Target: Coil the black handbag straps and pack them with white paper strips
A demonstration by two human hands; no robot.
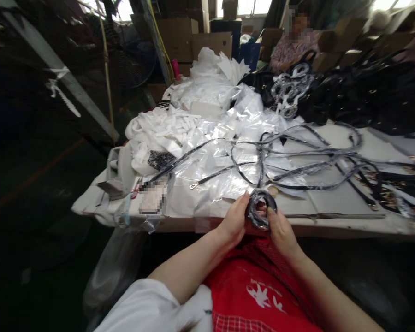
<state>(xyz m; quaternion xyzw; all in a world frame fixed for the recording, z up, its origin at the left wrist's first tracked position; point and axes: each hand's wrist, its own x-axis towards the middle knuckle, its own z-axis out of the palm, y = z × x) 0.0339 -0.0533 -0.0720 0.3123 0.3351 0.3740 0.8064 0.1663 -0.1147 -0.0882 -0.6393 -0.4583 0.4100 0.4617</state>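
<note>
A black strap wound into a small coil point(252, 213), glossy as if in clear plastic, is held just off the table's front edge. My left hand point(235, 218) grips its left side and my right hand point(280, 227) its right side, fingers closed on the ring. Behind the coil, long black straps point(318, 186) in shiny wrapping lie looped over the table. One strap ends in a metal clip point(193, 186) to the left. A small round yellowish item point(273, 191) sits just behind my right hand.
Clear plastic bags point(221, 92) and white strips point(166, 129) are heaped at the back left. Wrapped coils point(292, 90) and black bags point(373, 92) lie at the back right, near a seated person point(293, 48). More straps with metal fittings point(397, 184) cover the right side.
</note>
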